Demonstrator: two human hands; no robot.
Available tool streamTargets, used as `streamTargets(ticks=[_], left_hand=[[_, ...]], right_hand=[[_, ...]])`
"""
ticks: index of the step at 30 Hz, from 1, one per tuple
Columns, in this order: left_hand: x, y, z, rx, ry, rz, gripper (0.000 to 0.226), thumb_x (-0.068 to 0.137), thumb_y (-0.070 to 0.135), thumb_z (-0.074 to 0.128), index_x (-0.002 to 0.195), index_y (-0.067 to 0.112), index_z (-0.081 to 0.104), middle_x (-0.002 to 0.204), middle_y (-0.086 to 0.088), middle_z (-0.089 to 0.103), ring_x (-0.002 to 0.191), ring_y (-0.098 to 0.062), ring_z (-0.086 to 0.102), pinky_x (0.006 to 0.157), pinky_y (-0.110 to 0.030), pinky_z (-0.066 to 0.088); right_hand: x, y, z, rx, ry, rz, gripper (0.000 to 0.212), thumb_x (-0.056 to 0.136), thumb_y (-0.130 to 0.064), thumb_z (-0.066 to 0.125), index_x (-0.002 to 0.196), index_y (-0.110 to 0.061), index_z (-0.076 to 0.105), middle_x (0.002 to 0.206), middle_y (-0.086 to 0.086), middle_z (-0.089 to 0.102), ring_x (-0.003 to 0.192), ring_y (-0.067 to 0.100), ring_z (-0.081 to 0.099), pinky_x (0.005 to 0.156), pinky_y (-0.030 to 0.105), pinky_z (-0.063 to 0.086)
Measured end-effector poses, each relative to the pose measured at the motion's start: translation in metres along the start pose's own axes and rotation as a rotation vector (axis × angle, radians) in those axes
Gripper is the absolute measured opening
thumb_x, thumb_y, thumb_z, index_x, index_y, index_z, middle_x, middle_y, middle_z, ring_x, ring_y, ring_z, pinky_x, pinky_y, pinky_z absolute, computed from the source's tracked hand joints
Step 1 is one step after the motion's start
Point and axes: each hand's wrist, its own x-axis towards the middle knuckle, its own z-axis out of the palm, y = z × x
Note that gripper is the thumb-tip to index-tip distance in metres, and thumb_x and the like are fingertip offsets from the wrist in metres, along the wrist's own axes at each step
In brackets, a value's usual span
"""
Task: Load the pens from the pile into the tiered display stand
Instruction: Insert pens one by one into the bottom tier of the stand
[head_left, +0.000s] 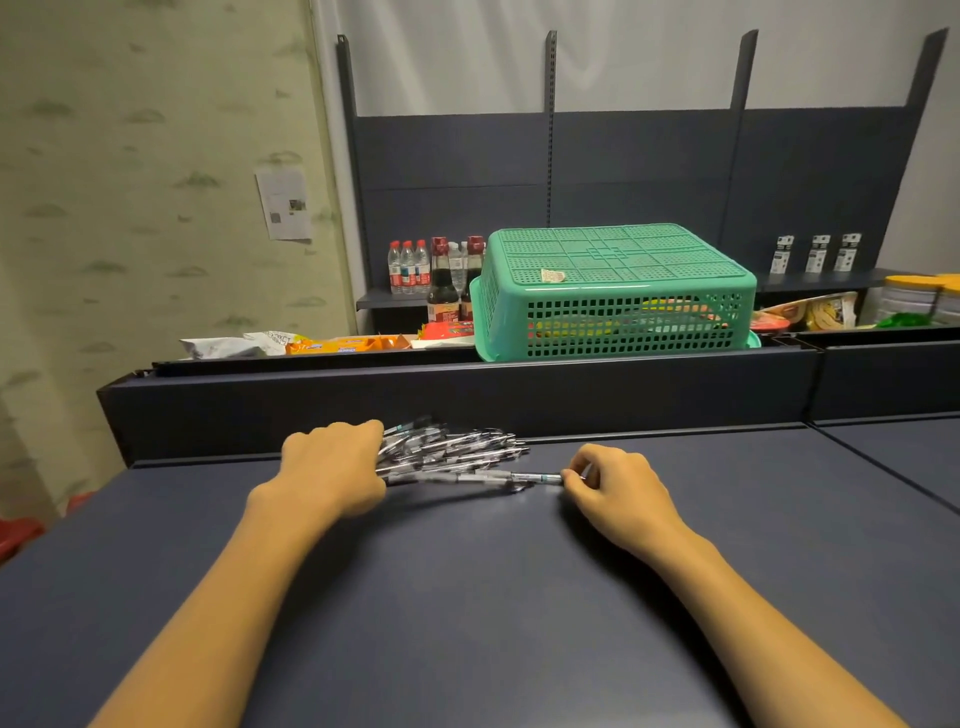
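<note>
A pile of clear-barrelled pens lies on the dark blue table top, close to its raised back wall. My left hand covers the pile's left end, fingers curled over the pens there. My right hand is just right of the pile and pinches the right end of one pen, which lies flat along the front of the pile. No tiered display stand is in view.
Behind the raised dark wall stands an upturned green plastic basket over packaged goods. Bottles and snack packets sit to its left, small boxes and tins to its right.
</note>
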Motion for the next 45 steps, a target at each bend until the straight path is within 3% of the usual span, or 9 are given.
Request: streamTargets(ticks=[6, 15, 23, 27, 32, 37, 39, 42, 45], left_hand=[[0.000, -0.003, -0.008, -0.044, 0.107, -0.067, 0.016, 0.089, 0.025, 0.049, 0.101, 0.020, 0.041, 0.090, 0.001, 0.050, 0.079, -0.021, 0.046, 0.070, -0.033, 0.033], [0.011, 0.046, 0.024, -0.157, 0.091, 0.485, 0.019, 0.091, 0.029, 0.052, 0.107, 0.023, 0.044, 0.113, 0.005, 0.049, 0.106, -0.019, 0.050, 0.078, -0.036, 0.045], [0.025, 0.061, 0.039, -0.099, 0.078, 0.607, 0.018, 0.095, 0.025, 0.050, 0.109, 0.014, 0.047, 0.116, -0.004, 0.047, 0.109, -0.024, 0.043, 0.083, -0.040, 0.042], [0.030, 0.076, 0.037, -0.111, 0.198, 0.621, 0.019, 0.094, 0.019, 0.048, 0.112, 0.012, 0.047, 0.117, -0.005, 0.044, 0.106, -0.023, 0.041, 0.078, -0.038, 0.044], [0.029, 0.095, 0.039, -0.094, 0.138, 0.631, 0.010, 0.094, 0.013, 0.044, 0.104, 0.012, 0.044, 0.115, -0.008, 0.049, 0.105, -0.028, 0.045, 0.076, -0.037, 0.039], [0.030, 0.084, 0.050, 0.002, 0.246, 0.598, 0.016, 0.089, 0.003, 0.045, 0.102, 0.013, 0.045, 0.105, -0.009, 0.053, 0.096, -0.028, 0.048, 0.067, -0.034, 0.031], [0.031, 0.069, 0.050, 0.061, 0.282, 0.621, 0.020, 0.078, 0.001, 0.063, 0.092, 0.010, 0.053, 0.089, -0.010, 0.057, 0.080, -0.030, 0.055, 0.058, -0.036, 0.036], [0.034, 0.046, 0.047, 0.192, 0.315, 0.572, 0.037, 0.045, 0.002, 0.080, 0.066, 0.013, 0.052, 0.060, -0.006, 0.052, 0.049, -0.026, 0.050, 0.045, -0.030, 0.026], [0.029, 0.035, 0.051, 0.143, 0.262, 0.466, 0.016, 0.078, 0.008, 0.060, 0.088, 0.013, 0.049, 0.087, -0.008, 0.053, 0.078, -0.030, 0.052, 0.064, -0.034, 0.027]], right_hand=[[-0.001, 0.000, -0.002, -0.010, 0.002, 0.005, 0.011, 0.091, -0.034, 0.055, 0.084, -0.027, 0.059, 0.076, -0.008, 0.058, 0.079, 0.021, 0.058, 0.064, 0.028, 0.040], [-0.003, 0.000, -0.006, 0.016, 0.048, 0.038, 0.013, 0.092, -0.033, 0.055, 0.082, -0.024, 0.059, 0.075, -0.008, 0.060, 0.077, 0.019, 0.059, 0.063, 0.029, 0.043], [-0.001, 0.003, -0.015, 0.080, 0.203, 0.118, 0.014, 0.093, -0.030, 0.056, 0.083, -0.022, 0.061, 0.073, -0.009, 0.061, 0.072, 0.017, 0.057, 0.060, 0.026, 0.039], [0.001, 0.004, -0.019, 0.147, 0.329, 0.212, 0.015, 0.093, -0.029, 0.056, 0.084, -0.019, 0.062, 0.067, -0.014, 0.055, 0.065, 0.014, 0.052, 0.058, 0.027, 0.036], [0.000, 0.004, -0.019, 0.150, 0.325, 0.242, 0.018, 0.094, -0.031, 0.055, 0.084, -0.018, 0.062, 0.067, -0.014, 0.053, 0.062, 0.011, 0.049, 0.055, 0.027, 0.033], [0.002, 0.004, -0.019, 0.161, 0.324, 0.249, 0.016, 0.094, -0.030, 0.055, 0.084, -0.019, 0.061, 0.068, -0.014, 0.053, 0.062, 0.011, 0.049, 0.057, 0.027, 0.034], [0.001, 0.003, -0.018, 0.156, 0.311, 0.251, 0.015, 0.094, -0.030, 0.055, 0.085, -0.020, 0.061, 0.069, -0.012, 0.055, 0.066, 0.016, 0.051, 0.060, 0.027, 0.036], [0.001, 0.002, -0.018, 0.154, 0.298, 0.243, 0.015, 0.093, -0.029, 0.055, 0.086, -0.019, 0.063, 0.071, -0.008, 0.058, 0.069, 0.019, 0.054, 0.062, 0.028, 0.037], [0.000, 0.001, -0.017, 0.149, 0.280, 0.243, 0.014, 0.093, -0.029, 0.055, 0.087, -0.019, 0.063, 0.073, -0.007, 0.059, 0.072, 0.020, 0.055, 0.063, 0.028, 0.038]])
